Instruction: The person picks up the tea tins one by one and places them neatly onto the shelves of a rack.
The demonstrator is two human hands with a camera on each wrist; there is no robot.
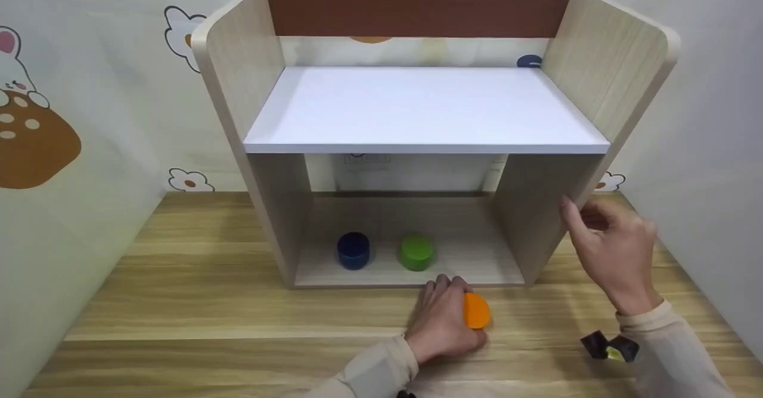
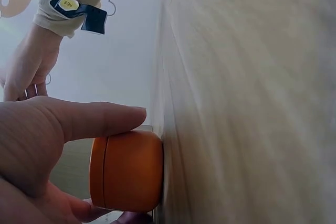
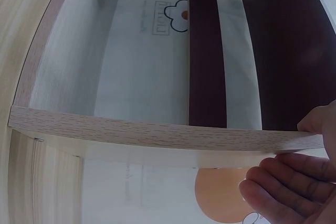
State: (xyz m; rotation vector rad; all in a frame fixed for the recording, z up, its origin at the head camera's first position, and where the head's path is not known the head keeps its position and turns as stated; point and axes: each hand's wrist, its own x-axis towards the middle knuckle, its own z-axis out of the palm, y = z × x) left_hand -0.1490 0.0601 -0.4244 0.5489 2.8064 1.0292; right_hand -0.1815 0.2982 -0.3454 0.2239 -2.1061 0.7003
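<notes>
My left hand [image 1: 444, 320] grips a small orange round lidded jar [image 1: 476, 311] on the table in front of the shelf unit [image 1: 271, 195]. In the left wrist view the orange jar [image 2: 131, 171] stands between thumb and fingers, its lid seam showing. My right hand [image 1: 620, 249] holds the front edge of the unit's right side panel [image 3: 157, 136], thumb on the inner face and fingers along the outer face. On the unit's bottom board stand a dark blue round jar [image 1: 353, 251] and a green one [image 1: 416, 252], side by side near the front.
A white shelf board [image 1: 426, 109] spans the unit above the jars, with a brown back rail [image 1: 417, 12] higher up. Patterned walls [image 1: 119, 118] enclose the wooden table [image 1: 197, 320] at the back and sides. A black strap piece [image 1: 609, 347] shows at the right sleeve.
</notes>
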